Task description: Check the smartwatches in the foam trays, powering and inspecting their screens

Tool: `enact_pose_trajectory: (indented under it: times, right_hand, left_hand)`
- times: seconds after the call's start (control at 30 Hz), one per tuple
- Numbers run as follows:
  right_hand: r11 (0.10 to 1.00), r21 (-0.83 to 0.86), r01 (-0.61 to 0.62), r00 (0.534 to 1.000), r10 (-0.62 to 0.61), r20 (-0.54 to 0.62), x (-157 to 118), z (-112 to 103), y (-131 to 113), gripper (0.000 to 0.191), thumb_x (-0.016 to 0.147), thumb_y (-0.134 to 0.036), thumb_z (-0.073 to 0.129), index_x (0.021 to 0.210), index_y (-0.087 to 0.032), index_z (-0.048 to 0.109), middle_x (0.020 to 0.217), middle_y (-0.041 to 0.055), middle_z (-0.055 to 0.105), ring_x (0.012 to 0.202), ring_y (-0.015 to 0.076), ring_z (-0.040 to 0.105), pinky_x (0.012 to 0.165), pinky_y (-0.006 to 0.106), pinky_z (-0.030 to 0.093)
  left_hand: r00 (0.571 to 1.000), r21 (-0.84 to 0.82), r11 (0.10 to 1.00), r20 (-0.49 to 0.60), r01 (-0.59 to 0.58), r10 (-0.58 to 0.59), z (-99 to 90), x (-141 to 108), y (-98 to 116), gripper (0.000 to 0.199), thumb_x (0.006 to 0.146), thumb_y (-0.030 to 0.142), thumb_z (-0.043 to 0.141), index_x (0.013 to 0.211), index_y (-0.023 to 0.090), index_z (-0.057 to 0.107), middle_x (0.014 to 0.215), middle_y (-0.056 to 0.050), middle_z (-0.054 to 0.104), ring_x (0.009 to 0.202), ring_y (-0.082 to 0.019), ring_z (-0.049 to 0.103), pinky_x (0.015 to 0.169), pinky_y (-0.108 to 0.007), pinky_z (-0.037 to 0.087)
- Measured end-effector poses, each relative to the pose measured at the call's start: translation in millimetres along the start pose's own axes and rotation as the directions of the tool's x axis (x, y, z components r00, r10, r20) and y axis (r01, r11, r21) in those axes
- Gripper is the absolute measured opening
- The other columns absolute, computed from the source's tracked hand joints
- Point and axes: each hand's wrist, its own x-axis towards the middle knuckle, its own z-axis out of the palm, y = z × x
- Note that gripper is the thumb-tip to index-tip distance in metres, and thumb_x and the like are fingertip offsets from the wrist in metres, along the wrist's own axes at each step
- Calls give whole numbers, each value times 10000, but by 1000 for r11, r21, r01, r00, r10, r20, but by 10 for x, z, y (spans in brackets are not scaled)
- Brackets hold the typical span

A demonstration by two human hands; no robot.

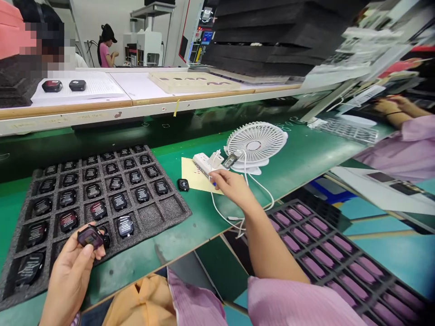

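Observation:
My left hand (pixel 76 260) grips a dark, rounded-square watch-like device (pixel 91 237) between thumb and fingers, its glossy face turned up. It is above the near edge of a grey foam tray (pixel 159 233), whose compartments hold several similar black devices (pixel 118 201), many with pale printing. My right hand (pixel 234 188) has its thumb and fingers pinched together beside a white power strip (pixel 201 160), at a white cable (pixel 217 203); what they hold is hidden. A single black device (pixel 183 184) lies between the tray and a yellow sheet (pixel 190 174).
A white fan (pixel 254 142) stands behind the power strip. Along the back runs a raised shelf (pixel 142 102) with a shallow cream tray (pixel 193 83) and stacked black foam (pixel 265 40). Pink pieces fill a lower tray (pixel 316 246) at right. A co-worker's hands (pixel 390 106) are far right.

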Motion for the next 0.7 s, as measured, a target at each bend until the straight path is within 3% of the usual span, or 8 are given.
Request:
enact_pose_trajectory:
  times: [0.13,0.3,0.4,0.47,0.6,0.7]
  right_hand:
    - [992,-32,123,988,-119,97,92,309,-187,247,948,-263,597,1142,-144,694,1095,145,683,1056,314,648,901,382,516]
    - [972,-49,231,951,-215,222,210,551,-393,260,935,-88,583,1164,-127,701,1005,125,664,942,265,661,911,368,516]
    - [962,-64,266,941,-245,232,160,564,-428,248,950,-132,606,1186,-122,680,1158,167,620,1084,300,612,990,417,485]
    - [959,-67,276,941,-255,224,101,590,-443,269,955,-157,615,1222,-138,648,1208,167,602,1140,309,582,1020,437,466]
    - [968,-74,239,963,-227,143,17,656,-475,281,970,-151,572,1251,-144,566,1111,140,642,1032,294,621,926,426,512]
    - [967,-87,239,969,-231,85,-46,644,-497,225,994,-147,505,1208,-153,572,1149,157,640,1080,313,605,963,473,490]
  left_hand:
    - [1000,23,1000,1,6,-6,9,-1,14,498,685,466,866,1068,200,688,960,-55,686,736,-140,628,668,-177,584]
    - [1000,23,1000,21,-4,4,-39,11,4,476,670,456,873,1032,206,693,873,-37,678,692,-134,609,658,-179,589]
    - [999,22,999,43,-24,23,-105,47,-54,447,666,443,876,1006,213,697,870,-35,680,697,-144,618,655,-189,597]
    - [999,14,999,45,-29,29,-149,71,-98,447,667,433,878,1014,217,696,881,-33,683,700,-145,623,657,-187,600]
    - [998,-5,1000,52,-29,29,-204,83,-157,450,717,389,853,1103,236,681,928,-26,689,720,-135,633,702,-176,603]
    - [996,-21,999,79,-41,42,-207,56,-169,393,773,355,814,1121,233,678,979,-33,696,748,-132,635,733,-171,597]
